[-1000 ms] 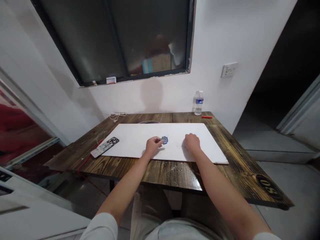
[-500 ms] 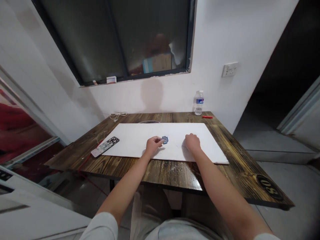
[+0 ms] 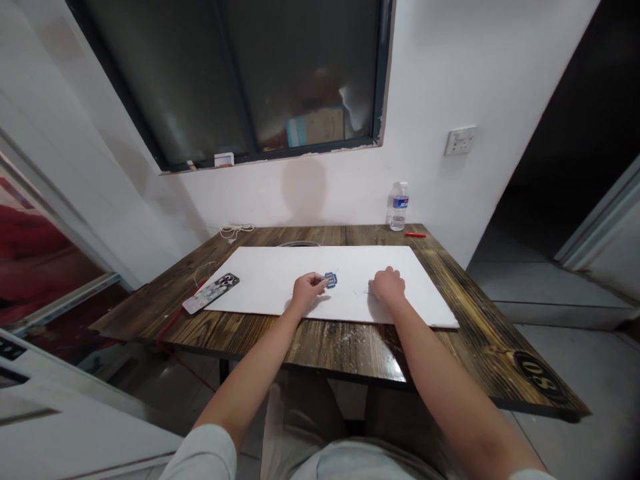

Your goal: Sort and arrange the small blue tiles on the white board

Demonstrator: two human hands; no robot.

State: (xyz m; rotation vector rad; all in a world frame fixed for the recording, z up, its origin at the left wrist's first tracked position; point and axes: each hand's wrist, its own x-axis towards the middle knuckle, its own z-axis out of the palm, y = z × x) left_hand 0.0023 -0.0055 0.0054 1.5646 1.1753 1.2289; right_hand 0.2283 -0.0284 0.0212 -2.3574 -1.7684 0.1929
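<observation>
A white foam board [image 3: 250, 280] lies flat on a dark wood-grain table [image 3: 240, 327]. My left hand [image 3: 309, 290] rests on the board, its fingertips pinching the edge of a small blue patterned piece [image 3: 331, 280]. To its right, my right hand [image 3: 387, 285] sits on the board with its fingers bunched. Nothing shows in those fingers, though they could hide something small. Faint thin marks lie on the board beside that hand.
A phone in a patterned case [image 3: 211, 293] lies left of the board, with a red cord [image 3: 173, 327] trailing off the table. Along the back stand a water bottle [image 3: 399, 207], a small red stick [image 3: 415, 235] and a white cable [image 3: 235, 232].
My right hand has shifted slightly to the right and its fingers have lifted a little. My left hand and the blue piece have barely moved.
</observation>
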